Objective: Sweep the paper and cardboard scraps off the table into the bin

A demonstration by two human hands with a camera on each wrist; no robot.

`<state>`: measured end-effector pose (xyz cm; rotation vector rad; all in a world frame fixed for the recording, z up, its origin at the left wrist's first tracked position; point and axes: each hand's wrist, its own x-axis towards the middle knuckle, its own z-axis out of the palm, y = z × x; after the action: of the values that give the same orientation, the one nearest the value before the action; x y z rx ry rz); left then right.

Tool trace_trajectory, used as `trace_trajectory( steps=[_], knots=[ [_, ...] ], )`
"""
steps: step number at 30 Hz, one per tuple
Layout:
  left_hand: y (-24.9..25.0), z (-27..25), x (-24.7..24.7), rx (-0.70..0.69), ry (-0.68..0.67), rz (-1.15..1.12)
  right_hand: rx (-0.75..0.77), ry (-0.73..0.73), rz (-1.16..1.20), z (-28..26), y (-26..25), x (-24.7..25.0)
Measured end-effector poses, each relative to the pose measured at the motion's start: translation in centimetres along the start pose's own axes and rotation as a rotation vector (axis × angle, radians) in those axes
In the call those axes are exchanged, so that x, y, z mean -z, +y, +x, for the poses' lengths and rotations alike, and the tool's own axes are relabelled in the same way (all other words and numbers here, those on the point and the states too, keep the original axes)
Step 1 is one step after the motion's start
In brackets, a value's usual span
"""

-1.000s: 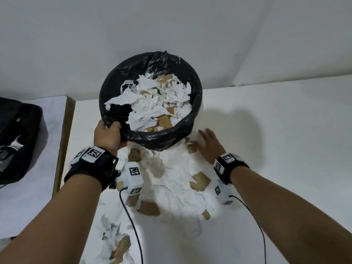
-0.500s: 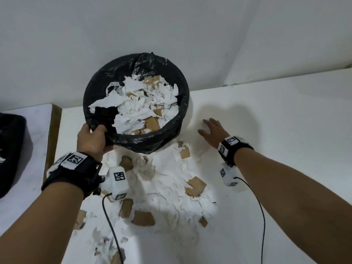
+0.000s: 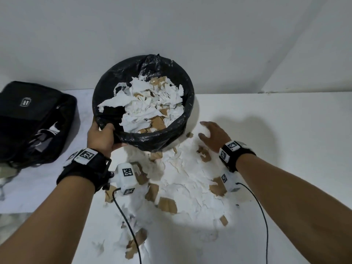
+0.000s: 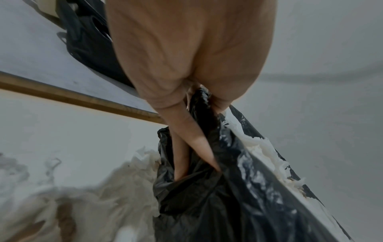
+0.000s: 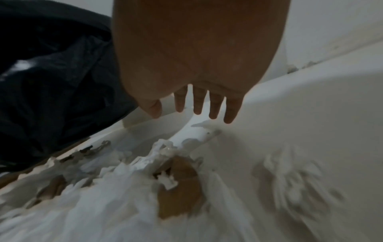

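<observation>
A round bin lined with a black bag, heaped with torn white paper and brown cardboard, sits tilted at the table's far edge. My left hand grips its near rim; in the left wrist view its fingers curl into the black liner. A wide pile of white paper scraps with cardboard pieces lies on the white table below the bin. My right hand hovers flat with fingers spread just right of the bin, over the pile's far end; it holds nothing.
A black bag lies on a second surface at the left, across a wooden edge. White walls stand close behind the bin. More scraps trail toward the near edge. Cables hang from both wrist cameras.
My right hand has drawn back from the bin's side and lifted a little, fingers still spread. The left hand keeps its hold on the rim. The head view has shifted, showing the black bag again.
</observation>
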<state>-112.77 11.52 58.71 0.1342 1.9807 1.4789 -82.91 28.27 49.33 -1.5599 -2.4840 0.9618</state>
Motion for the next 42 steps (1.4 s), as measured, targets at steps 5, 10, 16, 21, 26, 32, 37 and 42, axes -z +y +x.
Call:
trace_trajectory(
  steps=[5,10,16,21,26,32,37,42],
  knots=[
    [-0.8,0.2,3.1,0.029,0.064,-0.022,0.047,-0.279,-0.16,0.6,-3.7,-2.4],
    [-0.2,-0.5,5.1,0.018,0.101,-0.053,0.124,-0.346,-0.175,-4.9,-4.7,-5.4],
    [-0.1,-0.8,7.5,0.012,0.122,-0.042,0.164,-0.1,-0.129,-3.9,-5.7,-3.5],
    [-0.8,-1.2,10.0,0.02,0.159,-0.019,0.272,-0.167,-0.206,2.7,-9.2,-4.5],
    [-1.4,-1.3,12.2,0.029,0.206,-0.035,0.402,-0.421,-0.42,3.0,-13.1,-8.6],
    [-0.8,-2.2,13.7,0.047,0.231,-0.087,0.474,-0.41,-0.472,-4.1,-10.2,-9.6],
    [0.0,-2.8,14.1,0.035,0.203,-0.097,0.53,-0.382,-0.378,-7.3,-7.6,-8.1],
    [0.0,-3.8,14.7,0.02,0.199,-0.089,0.579,-0.24,-0.322,-3.7,-9.8,-6.9]
  ],
)
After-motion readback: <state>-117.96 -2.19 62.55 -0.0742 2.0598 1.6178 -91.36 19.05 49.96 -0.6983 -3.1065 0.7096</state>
